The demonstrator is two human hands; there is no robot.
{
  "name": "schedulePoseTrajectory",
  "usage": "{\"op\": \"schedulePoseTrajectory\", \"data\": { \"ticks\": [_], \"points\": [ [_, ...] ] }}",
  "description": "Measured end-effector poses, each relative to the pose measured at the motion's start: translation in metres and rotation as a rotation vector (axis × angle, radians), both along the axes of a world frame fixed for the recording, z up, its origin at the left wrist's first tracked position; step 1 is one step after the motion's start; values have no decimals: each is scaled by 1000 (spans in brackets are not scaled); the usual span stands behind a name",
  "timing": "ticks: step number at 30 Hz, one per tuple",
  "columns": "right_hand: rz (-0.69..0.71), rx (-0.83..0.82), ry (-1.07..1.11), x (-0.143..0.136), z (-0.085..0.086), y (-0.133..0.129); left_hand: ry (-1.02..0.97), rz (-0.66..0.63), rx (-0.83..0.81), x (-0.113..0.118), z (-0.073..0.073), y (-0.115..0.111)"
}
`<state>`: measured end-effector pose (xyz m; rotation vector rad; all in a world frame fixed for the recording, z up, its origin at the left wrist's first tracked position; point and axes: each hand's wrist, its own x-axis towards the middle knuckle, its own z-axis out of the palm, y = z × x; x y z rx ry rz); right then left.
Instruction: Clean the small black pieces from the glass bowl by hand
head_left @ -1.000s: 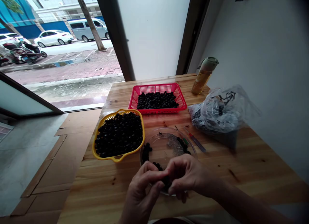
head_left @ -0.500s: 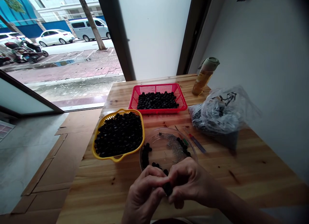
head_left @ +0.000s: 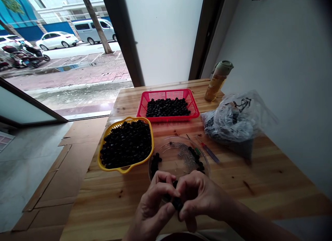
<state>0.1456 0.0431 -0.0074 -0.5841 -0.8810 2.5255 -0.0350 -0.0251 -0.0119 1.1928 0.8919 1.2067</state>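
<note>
Black part (head_left: 177, 203) pinched in fingers of left hand (head_left: 155, 204) and right hand (head_left: 201, 197), at near side of clear dish (head_left: 168, 161). Yellow basket (head_left: 125, 170) left of dish, red basket (head_left: 172, 119) beyond: 2 baskets of black pieces (head_left: 126, 144).

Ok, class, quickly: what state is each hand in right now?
Left hand: closed, holding a small black piece.
Right hand: closed, holding the same small black piece.

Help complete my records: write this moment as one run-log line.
Left hand: gripping black part | Right hand: gripping same part | Nearby: clear round tray, yellow basket, red basket
</note>
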Motion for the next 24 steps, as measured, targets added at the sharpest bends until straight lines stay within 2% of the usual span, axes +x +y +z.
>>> {"op": "schedulePoseTrajectory", "data": {
  "ticks": [7,14,20,24],
  "points": [
    [-51,-13,54,-6,-4,-8,-135,28,-55,6,-5,-5],
    [-119,3,131,-12,-18,-18,-71,74,-42,7,-2,-4],
    [-38,-26,113,-4,-20,-13,30,116,8,8,-1,-3],
    [-97,10,123,0,-21,-12,100,118,91,13,2,0]
  ]
}}
